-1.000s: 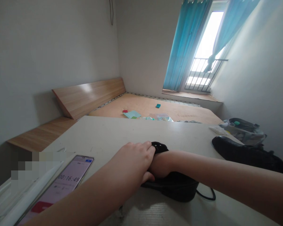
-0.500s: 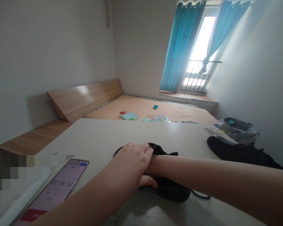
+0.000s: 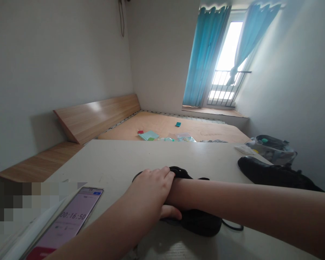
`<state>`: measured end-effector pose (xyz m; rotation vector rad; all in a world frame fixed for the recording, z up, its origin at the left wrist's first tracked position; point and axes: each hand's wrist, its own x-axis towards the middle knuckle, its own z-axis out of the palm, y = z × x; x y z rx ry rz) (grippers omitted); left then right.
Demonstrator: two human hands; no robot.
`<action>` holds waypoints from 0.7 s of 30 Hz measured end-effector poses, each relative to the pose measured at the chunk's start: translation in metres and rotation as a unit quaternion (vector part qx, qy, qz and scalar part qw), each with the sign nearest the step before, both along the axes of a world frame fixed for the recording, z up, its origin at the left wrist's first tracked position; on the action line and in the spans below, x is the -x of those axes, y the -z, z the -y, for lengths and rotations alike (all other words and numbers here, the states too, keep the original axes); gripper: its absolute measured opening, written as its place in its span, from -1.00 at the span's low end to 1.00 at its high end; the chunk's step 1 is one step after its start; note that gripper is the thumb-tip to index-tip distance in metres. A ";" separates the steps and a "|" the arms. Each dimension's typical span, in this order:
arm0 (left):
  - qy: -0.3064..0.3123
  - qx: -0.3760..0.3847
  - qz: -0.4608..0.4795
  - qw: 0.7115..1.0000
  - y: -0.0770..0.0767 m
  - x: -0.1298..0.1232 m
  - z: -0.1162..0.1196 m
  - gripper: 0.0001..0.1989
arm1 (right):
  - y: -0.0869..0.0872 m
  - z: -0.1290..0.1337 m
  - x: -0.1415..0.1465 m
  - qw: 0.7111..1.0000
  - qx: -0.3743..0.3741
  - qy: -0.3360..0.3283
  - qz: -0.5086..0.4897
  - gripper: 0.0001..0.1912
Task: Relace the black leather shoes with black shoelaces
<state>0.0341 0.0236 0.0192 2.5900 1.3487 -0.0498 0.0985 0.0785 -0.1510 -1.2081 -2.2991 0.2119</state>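
Observation:
A black shoe (image 3: pixel 203 224) lies sideways on the white table in front of me, its toe and heel showing past my arms. My left hand (image 3: pixel 153 191) is closed over the shoe's left part, fingers across the top and thumb below. From the right, my right hand (image 3: pixel 176 195) reaches into the shoe's opening; only the wrist shows and its fingers are hidden by the shoe and my left hand. A black lace loop (image 3: pixel 236 227) hangs out on the table beside the shoe. Another black shoe (image 3: pixel 271 174) lies at the table's right side.
A phone (image 3: pixel 67 220) with a timer on its screen lies at the left of the white table (image 3: pixel 119 153). A small white packet (image 3: pixel 244 149) sits by the far right edge. Beyond are a bed (image 3: pixel 206 130) with small items on it and a bag-lined bin (image 3: pixel 276 150).
The view has shifted slightly, so everything sits a little lower. Both hands keep nearly the same place on the shoe, which has barely moved.

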 end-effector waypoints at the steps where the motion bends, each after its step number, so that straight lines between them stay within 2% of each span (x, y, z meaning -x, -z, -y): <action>1: 0.000 0.003 0.005 1.000 0.000 0.000 0.000 -0.24 | 0.004 -0.004 0.012 1.000 0.011 0.021 -0.006 -0.25; 3: 0.006 0.006 0.009 1.000 -0.001 -0.001 -0.001 -0.25 | 0.012 -0.011 0.035 0.998 0.033 0.058 -0.019 -0.03; 6: 0.023 0.011 -0.002 1.000 -0.003 -0.001 -0.002 -0.24 | 0.021 -0.019 0.060 0.994 0.055 0.092 -0.031 0.07; 10: 0.038 0.015 -0.011 0.999 -0.004 -0.003 -0.002 -0.22 | 0.028 -0.022 0.063 0.991 0.062 0.115 -0.028 0.05; 14: 0.036 0.011 -0.014 0.999 -0.003 -0.003 -0.002 -0.19 | 0.027 -0.022 0.055 0.995 0.054 0.086 -0.016 0.00; 19: 0.026 0.014 -0.006 1.000 -0.004 -0.002 -0.001 -0.20 | 0.013 -0.017 0.054 0.997 0.062 0.046 0.020 -0.08; 21: 0.023 0.016 -0.003 1.000 -0.004 -0.002 0.000 -0.19 | 0.001 -0.012 0.048 0.995 0.081 0.046 0.044 -0.19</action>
